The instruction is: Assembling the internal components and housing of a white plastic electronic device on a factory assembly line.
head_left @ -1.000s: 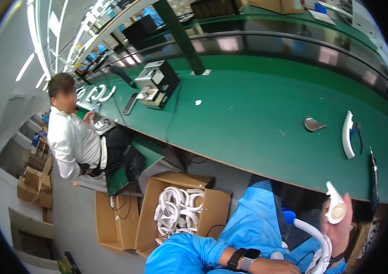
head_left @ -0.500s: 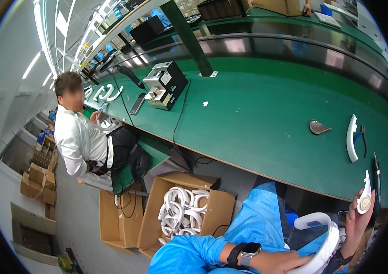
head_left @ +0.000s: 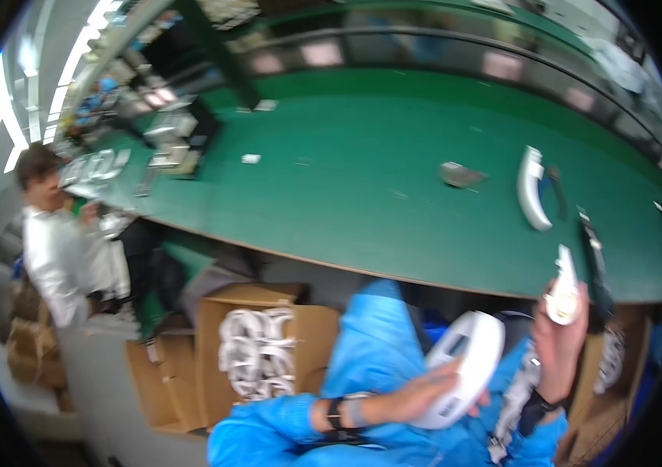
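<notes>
**Curved white part brought up between both hands**

Left hand (head_left: 416, 397) is closed on the lower end of the curved white plastic housing (head_left: 467, 366), fingers wrapped under it. Right hand (head_left: 560, 342) is closed round a small white handheld tool with a round tan tip (head_left: 563, 292), held upright. Since half a second ago the housing has risen and turned face-up — it now sits below the near edge of the green workbench (head_left: 362, 202), over the lap. A second curved white piece (head_left: 532, 191) lies near the bench's right edge — untouched. A cardboard box of white parts (head_left: 257, 350) stands on the floor, left.

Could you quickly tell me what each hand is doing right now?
Left hand: closed on the curved white plastic part.
Right hand: closed on a small white piece.
</notes>
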Tool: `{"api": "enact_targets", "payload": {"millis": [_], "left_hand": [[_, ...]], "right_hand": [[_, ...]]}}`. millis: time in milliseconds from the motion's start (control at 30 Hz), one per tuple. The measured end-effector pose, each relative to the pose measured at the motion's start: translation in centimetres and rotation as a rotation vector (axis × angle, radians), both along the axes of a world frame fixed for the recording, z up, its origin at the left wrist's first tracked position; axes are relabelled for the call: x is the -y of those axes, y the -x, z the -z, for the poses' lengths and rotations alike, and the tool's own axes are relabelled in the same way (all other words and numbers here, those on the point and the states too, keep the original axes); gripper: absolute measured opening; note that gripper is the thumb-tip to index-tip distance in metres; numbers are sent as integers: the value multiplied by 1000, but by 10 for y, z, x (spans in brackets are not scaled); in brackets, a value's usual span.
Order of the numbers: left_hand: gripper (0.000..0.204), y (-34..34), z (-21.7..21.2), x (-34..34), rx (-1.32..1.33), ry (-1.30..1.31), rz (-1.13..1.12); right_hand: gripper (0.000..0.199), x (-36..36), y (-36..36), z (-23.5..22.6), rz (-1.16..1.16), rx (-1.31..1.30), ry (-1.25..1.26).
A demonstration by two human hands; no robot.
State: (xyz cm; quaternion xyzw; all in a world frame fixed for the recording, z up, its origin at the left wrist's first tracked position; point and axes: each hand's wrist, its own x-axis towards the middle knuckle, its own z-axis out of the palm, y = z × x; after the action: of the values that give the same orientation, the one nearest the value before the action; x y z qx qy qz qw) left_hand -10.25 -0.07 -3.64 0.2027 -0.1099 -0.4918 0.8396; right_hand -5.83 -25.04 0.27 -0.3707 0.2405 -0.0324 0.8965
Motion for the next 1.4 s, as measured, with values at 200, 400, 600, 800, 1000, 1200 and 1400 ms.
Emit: {"api": "enact_targets", "payload": {"millis": [200,400,600,800,1000,1200,1400], "left_hand": [[54,-20,-5,-3,16,-131,14],[64,-17,-4,10,173,-187,2],[53,-13,-4,11,226,-248,2],[50,-18,-4,12,280,-260,-63],[52,-20,-2,8,229,-258,-64],[54,-20,-4,8,225,-255,-42],[50,-50,-38,-28,800,-473,370]], "right_hand": [[54,-14,-1,-9,-75,97,72],[55,-6,5,-2,-100,104,88],[58,-2,9,5,-106,134,27],[58,-8,6,1,-106,136,45],[57,-11,4,3,-117,117,64],[57,-7,3,5,-123,127,65],[57,2,10,-4,-140,212,-87]]}}
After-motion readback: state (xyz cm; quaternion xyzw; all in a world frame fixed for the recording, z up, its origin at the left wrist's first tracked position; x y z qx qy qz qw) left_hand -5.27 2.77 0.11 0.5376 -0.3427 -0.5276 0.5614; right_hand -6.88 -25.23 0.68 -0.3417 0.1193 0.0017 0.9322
